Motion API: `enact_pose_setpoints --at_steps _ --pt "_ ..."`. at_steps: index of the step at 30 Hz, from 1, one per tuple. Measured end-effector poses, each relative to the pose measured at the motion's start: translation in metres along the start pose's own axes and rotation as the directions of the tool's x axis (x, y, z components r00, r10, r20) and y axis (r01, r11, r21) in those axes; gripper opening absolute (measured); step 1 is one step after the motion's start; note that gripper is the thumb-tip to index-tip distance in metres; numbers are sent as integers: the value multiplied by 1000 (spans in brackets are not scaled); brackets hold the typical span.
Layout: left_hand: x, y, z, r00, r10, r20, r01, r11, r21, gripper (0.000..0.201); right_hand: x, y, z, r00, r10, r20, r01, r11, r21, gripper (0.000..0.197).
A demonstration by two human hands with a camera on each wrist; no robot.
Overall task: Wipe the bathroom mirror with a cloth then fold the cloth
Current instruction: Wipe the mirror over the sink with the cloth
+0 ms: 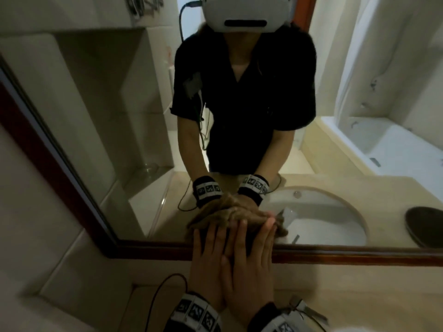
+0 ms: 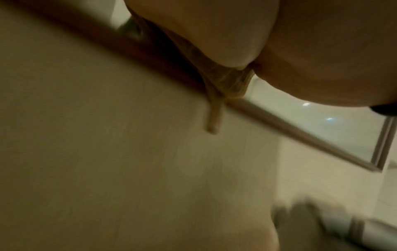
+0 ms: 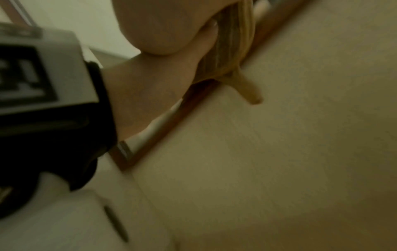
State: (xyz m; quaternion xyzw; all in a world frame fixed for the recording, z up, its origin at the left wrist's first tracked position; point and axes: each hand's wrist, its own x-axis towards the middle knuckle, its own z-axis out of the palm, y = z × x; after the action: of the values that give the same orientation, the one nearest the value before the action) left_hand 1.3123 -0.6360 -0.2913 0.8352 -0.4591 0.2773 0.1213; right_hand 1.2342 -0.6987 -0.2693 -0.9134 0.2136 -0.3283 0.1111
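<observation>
A brown cloth (image 1: 203,222) is flattened against the mirror (image 1: 119,140) just above its wooden bottom frame (image 1: 335,254). Both hands press on it with straight fingers. My right hand (image 1: 254,255) lies partly over my left hand (image 1: 208,255). Most of the cloth is hidden under them. In the left wrist view the cloth (image 2: 223,79) bunches under my left palm (image 2: 204,34), and a corner hangs over the frame; my right hand (image 2: 333,51) is beside it. The right wrist view has the cloth (image 3: 227,51) squeezed between my right palm (image 3: 163,25) and the glass, with my left hand (image 3: 150,95) below.
Beige tiled wall (image 1: 36,236) runs left of and below the mirror. A beige counter (image 1: 335,283) lies under the frame, and a black cable (image 1: 158,298) trails from my left wrist. The mirror reflects a person, a sink, a dark dish and a bathtub.
</observation>
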Motion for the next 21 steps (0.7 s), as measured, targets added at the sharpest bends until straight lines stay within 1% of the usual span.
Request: enact_pose_setpoints --at_steps 2,3,6,8,9,10,12,13,14,17,19,21 --pt "42 -3 -37 997 13 -77 -10 999 38 95 38 -13 -35 993 -50 -107 54 998 26 66" --pt "66 -4 -60 991 3 -137 4 999 53 93 61 -18 -57 983 -87 -164 93 995 26 67" --pt "139 -2 -136 953 -35 -302 49 998 37 82 131 -36 -132 939 -183 -290 194 981 10 69" --pt "175 0 -186 917 -47 -396 48 999 -8 74 169 -47 -180 894 -229 -384 247 969 -2 65" --pt "188 -1 -208 893 -48 -447 34 999 -39 66 184 -51 -201 877 -248 -413 268 963 -9 63" --pt "197 -3 -226 867 -41 -497 6 997 -73 58 195 -53 -217 866 -269 -422 283 959 -30 61" --pt "208 -9 -251 817 -9 -576 -70 991 -114 47 208 -53 -237 860 -315 -402 292 949 -117 61" --pt "210 -12 -259 809 3 -588 -86 990 -114 44 210 -51 -242 863 -332 -380 289 943 -168 63" --pt "212 -15 -265 811 11 -586 -91 990 -107 44 211 -48 -244 867 -345 -359 284 935 -213 67" --pt "214 -18 -273 827 33 -562 -120 986 -118 47 210 -43 -248 874 -371 -312 286 914 -287 74" --pt "217 -17 -271 828 89 -554 -173 980 -101 50 211 -43 -250 870 -387 -305 297 906 -303 73" --pt "222 -16 -268 832 170 -529 -207 978 -11 51 212 -42 -254 864 -405 -298 309 895 -321 73"
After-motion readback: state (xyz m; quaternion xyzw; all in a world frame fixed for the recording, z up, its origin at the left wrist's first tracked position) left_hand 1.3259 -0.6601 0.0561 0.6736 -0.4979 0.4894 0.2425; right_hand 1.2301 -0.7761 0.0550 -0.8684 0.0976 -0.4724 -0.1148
